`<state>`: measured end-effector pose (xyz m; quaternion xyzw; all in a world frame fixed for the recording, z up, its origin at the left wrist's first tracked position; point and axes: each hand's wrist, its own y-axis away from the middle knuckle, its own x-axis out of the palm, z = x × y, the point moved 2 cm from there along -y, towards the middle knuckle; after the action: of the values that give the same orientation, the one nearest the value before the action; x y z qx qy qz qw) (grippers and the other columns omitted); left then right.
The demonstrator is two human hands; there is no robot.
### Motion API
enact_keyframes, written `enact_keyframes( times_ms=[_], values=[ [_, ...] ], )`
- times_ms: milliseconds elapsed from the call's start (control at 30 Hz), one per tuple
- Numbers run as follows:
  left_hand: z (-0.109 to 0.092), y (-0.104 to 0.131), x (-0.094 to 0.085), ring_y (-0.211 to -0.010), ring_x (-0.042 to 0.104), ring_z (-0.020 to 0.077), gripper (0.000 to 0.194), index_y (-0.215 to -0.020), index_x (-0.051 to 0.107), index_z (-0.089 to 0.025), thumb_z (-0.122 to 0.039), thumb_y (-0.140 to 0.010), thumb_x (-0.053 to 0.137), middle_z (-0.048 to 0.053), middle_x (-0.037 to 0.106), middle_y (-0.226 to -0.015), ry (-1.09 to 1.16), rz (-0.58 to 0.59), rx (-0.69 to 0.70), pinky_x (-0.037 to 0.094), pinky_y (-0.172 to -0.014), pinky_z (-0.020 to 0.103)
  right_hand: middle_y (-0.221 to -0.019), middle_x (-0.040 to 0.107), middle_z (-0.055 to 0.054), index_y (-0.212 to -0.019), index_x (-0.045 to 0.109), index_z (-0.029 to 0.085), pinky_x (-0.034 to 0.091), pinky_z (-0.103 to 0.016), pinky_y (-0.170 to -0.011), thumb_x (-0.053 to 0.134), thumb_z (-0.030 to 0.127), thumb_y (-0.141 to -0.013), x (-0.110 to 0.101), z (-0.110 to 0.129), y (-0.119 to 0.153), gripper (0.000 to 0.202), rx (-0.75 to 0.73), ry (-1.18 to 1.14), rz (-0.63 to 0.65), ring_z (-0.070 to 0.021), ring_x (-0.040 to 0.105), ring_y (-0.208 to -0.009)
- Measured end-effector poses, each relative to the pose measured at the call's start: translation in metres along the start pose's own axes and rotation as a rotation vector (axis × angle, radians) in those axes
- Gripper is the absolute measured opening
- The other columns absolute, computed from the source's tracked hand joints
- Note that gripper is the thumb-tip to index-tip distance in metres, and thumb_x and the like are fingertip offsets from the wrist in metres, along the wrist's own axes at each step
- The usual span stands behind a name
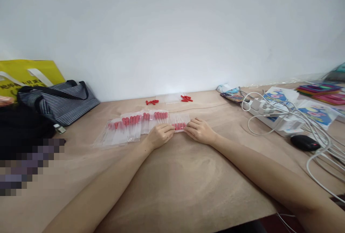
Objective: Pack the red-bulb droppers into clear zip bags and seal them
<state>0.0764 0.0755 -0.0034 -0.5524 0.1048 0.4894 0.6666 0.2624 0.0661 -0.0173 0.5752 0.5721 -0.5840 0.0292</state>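
Note:
My left hand [161, 135] and my right hand [199, 131] pinch the two near corners of a small clear plastic bag [179, 126]. Inside it lies a row of red rubber bulbs with thin pale stems, like droppers, bulbs toward me. To the left, overlapping clear bags [121, 132] hold more red-bulbed droppers; my left hand is close beside them. Beyond my hands lie loose red bulbs [152, 102] and a second small pile of red bulbs [186, 98]. Between these piles are thin clear stems [172, 101] on a clear sheet.
A striped bag [67, 102] and a yellow bag [51, 71] stand at left, near dark cloth [21, 132]. At right are a power strip [269, 116] with tangled white cables, a black mouse [305, 142], printed packets [314, 112] and coloured frames [319, 88]. A white wall [172, 28] closes the back.

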Motion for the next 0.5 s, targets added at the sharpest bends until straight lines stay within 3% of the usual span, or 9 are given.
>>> enact_keyframes(
  times_ms=[233,500],
  values=[
    [-0.002,-0.002,-0.001,-0.070,0.061,0.0134,0.018,-0.076,0.060,-0.013,-0.013,-0.083,0.044,0.005,0.066,-0.078,-0.010,-0.029,0.001,0.051,-0.065,0.026,-0.067,0.054,-0.004,-0.069,0.059,0.015,0.026,-0.028,-0.060,0.038,0.019,-0.087,0.010,0.018,-0.021,0.027,-0.040,0.036,-0.062,-0.0136,0.041,-0.065],
    [-0.002,-0.003,-0.003,-0.071,0.061,0.0150,0.013,-0.079,0.059,-0.012,-0.011,-0.082,0.046,0.006,0.066,-0.080,-0.017,-0.053,0.009,0.051,-0.063,0.027,-0.064,0.051,-0.005,-0.066,0.055,0.014,0.025,-0.029,-0.060,0.037,0.014,-0.086,0.012,0.021,-0.025,0.027,-0.068,0.100,-0.051,-0.0143,0.040,-0.063]
  ],
)
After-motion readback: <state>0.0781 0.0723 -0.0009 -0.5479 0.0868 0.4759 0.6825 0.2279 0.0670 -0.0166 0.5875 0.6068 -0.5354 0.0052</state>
